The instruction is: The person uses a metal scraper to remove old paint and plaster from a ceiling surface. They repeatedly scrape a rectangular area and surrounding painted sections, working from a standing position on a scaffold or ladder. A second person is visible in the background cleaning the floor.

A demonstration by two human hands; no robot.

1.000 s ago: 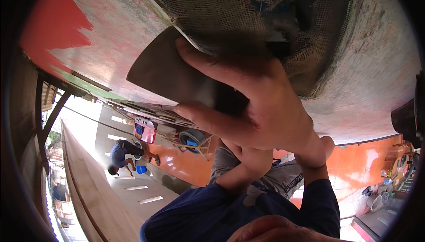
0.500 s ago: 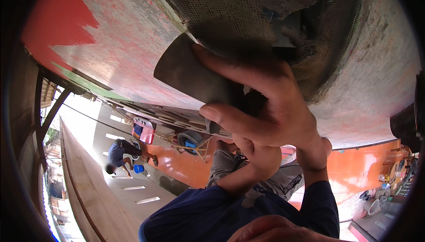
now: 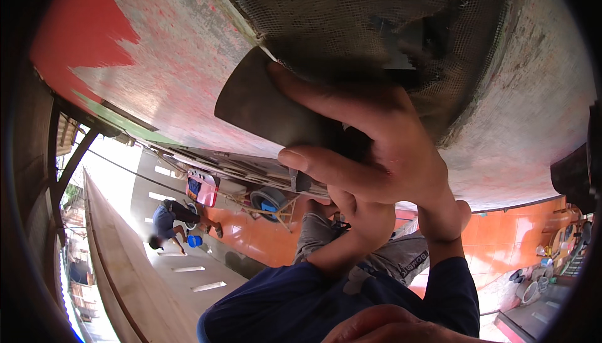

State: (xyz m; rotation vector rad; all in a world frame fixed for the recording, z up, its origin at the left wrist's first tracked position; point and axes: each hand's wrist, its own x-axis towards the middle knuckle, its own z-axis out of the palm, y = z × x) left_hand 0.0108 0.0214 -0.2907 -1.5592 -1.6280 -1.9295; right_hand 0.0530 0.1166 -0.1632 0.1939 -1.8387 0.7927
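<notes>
My right hand [image 3: 407, 148] is closed on a dark, flat scraper [image 3: 251, 101], its thumb on one side and a finger stretched along the other. The scraper's broad end lies against or very near the worn, pinkish-white painted surface [image 3: 169, 23], at the edge of a torn dark mesh panel [image 3: 320, 4]. Below it, my left hand [image 3: 370, 221] is closed, partly behind the right. A small grey piece [image 3: 300, 180] shows near its fingers; I cannot tell what it is or which hand has it.
Red paint [image 3: 81, 23] covers the surface's left end. Below are an orange tiled floor [image 3: 508, 236], a grey tub [image 3: 271, 202] and a pink-and-white container [image 3: 202, 186]. Another person [image 3: 166, 221] bends beside a blue bucket [image 3: 195, 241]. Pots and basins [image 3: 528, 290] stand lower right.
The scraper and my right hand have shifted very slightly left against the surface. Both hands keep the same grip.
</notes>
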